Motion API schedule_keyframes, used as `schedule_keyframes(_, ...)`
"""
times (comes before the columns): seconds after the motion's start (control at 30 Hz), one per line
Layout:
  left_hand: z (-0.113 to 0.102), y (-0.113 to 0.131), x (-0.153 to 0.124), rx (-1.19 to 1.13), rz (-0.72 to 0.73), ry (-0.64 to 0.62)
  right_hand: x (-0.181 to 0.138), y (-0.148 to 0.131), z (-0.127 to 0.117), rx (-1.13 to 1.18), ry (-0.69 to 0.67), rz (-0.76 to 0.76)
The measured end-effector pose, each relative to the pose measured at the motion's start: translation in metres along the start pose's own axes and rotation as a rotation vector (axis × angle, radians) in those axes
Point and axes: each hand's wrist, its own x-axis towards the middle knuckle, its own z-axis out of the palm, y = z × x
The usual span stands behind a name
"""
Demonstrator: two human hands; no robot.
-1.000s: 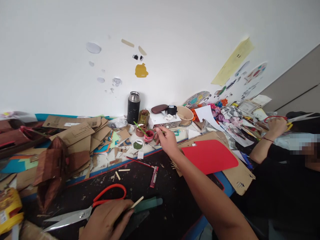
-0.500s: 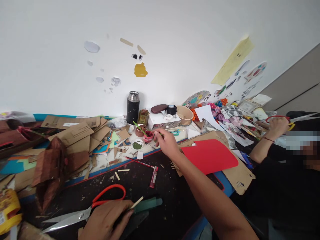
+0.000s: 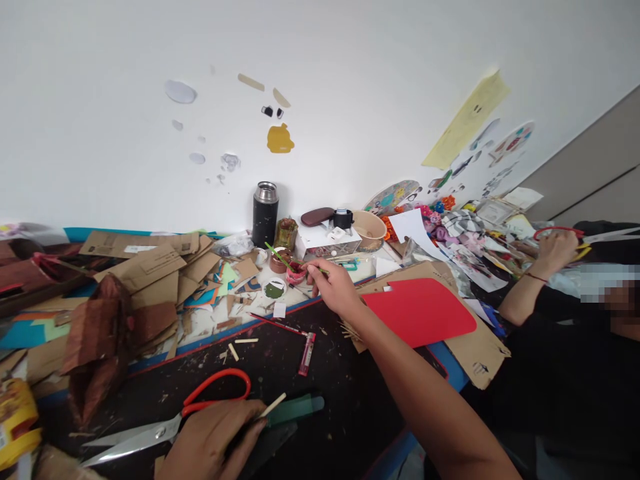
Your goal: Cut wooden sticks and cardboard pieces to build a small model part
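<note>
- The right hand [image 3: 333,287] is stretched out across the counter [image 3: 350,400]. Its fingers are pinched shut on what looks like a thin brush [image 3: 320,270]. The brush tip is too small to make out.
- A small red paint pot [image 3: 297,272] sits right at those fingertips, so the work seems to be at the paint-loading stage.
- The left hand [image 3: 210,443] lies low and near, with its fingers closed round a flat wooden stick [image 3: 273,405]. The end poking out past the fingers is pale, bare wood with no paint on it that I can see.
- A green strip [image 3: 297,408], flat with a rounded end, lies just beyond that stick end. I can't tell whether the two touch.
- Red-handled scissors [image 3: 215,393] rest just beside the left fingers, with smooth plastic loops and long steel blades.
- A white dish of green paint [image 3: 275,289] stands a little to the left of the right fingertips. A brown pot [image 3: 280,260] with a green stick in it stands just behind the red one.
- A smooth red sheet [image 3: 420,310] with rounded corners lies to the right of the right wrist, on rough brown cardboard.
- Torn cardboard scraps [image 3: 150,267] are heaped well left of both hands.
- A co-worker's hand [image 3: 553,250] is at work far to the right.
</note>
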Motion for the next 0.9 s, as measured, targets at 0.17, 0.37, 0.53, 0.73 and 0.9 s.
schedule_keyframes(0.17, 0.0, 0.0, 0.001, -0.006, -0.002, -0.008, 0.009, 0.004, 0.006, 0.12, 0.008, 0.073)
schedule_keyframes(0.37, 0.0, 0.0, 0.002, 0.006, 0.01, 0.002, 0.024, 0.006, 0.02, 0.164, 0.027, 0.103)
schedule_keyframes(0.53, 0.001, 0.0, 0.002, 0.013, 0.002, 0.011, 0.029, 0.005, 0.028, 0.169, 0.055, 0.082)
schedule_keyframes(0.73, 0.0, 0.0, 0.002, -0.005, -0.001, 0.002, 0.029, 0.007, 0.035, 0.06, 0.038, 0.033)
schedule_keyframes(0.9, 0.001, -0.001, -0.001, 0.006, -0.01, -0.008, 0.026, 0.007, 0.041, 0.035, 0.003, 0.02)
